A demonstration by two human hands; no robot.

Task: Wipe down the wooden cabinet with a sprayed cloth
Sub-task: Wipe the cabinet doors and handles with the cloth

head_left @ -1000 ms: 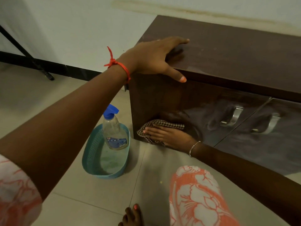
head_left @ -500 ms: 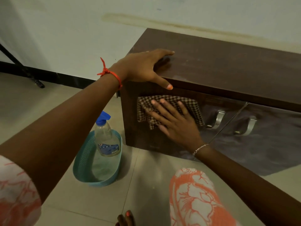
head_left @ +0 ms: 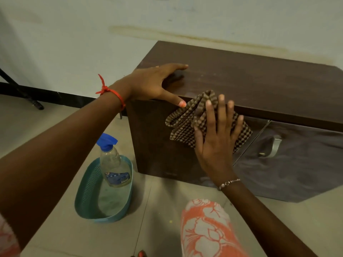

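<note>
The dark brown wooden cabinet stands low against the wall. My right hand lies flat, fingers spread, and presses a brown checked cloth against the top of the cabinet's left door, with the cloth's upper fold reaching the front edge of the top. My left hand rests open on the cabinet's top left corner, thumb hanging over the front edge beside the cloth. A spray bottle with a blue trigger stands in a teal basket on the floor to the left.
A silver handle sits on the glossy right door. A black stand leg crosses the floor at far left along the dark skirting. My knee in orange-and-white fabric is in front of the cabinet on the tiled floor.
My right hand has slid the cloth up the left door from near the floor to the cabinet's top edge. My left hand has stayed on the top corner.
</note>
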